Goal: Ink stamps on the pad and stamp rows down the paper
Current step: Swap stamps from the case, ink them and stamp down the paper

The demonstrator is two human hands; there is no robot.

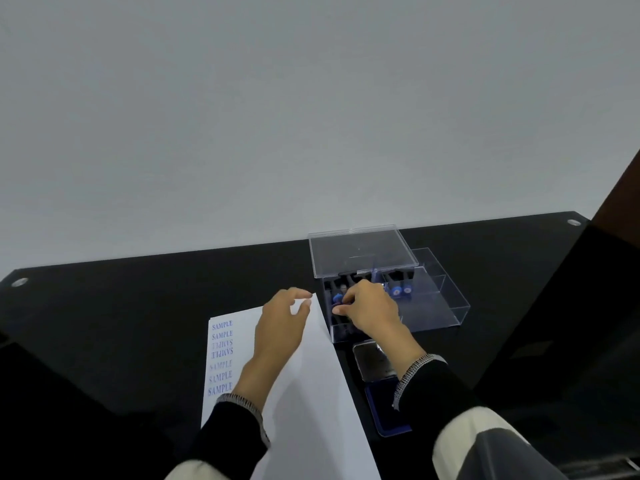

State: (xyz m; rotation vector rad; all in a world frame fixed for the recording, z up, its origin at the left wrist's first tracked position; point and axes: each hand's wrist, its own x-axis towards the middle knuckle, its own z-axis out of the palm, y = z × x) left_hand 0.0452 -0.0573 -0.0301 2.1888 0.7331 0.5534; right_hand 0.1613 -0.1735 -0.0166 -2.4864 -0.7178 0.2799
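While the left hand (282, 327) hovers over the paper (311, 393) with fingers loosely spread and nothing in it, the right hand (372, 311) is down inside the clear box (398, 306), fingertips curled and pinching a stamp (336, 299) with a blue end. That stamp sits at the left side of the box, just beyond the paper's far right corner. More stamps (401, 291) with blue round faces stand in a row toward the back of the box, to the right of the hand, black handles pointing away. The box lid (362, 249) is swung up and back, leaning over the row. A second clear tray (440, 299) juts out to the right of the box, touching it.

Down the paper's left edge runs a column of blue SAMPLE prints (221, 356), seven of them, two in the middle upside down and the lower ones a little fainter. The rest of the sheet is white, and the left forearm crosses it.

Near the right wrist lies the ink pad (384, 410), blue, its case open with the shiny lid (370, 360) flipped toward the box. It sits just right of the paper, between the box and the person. Part of it is hidden by the right sleeve (429, 393), dark with a speckled cuff.

Everything rests on a black glossy table (138, 323) against a pale wall (277, 116).
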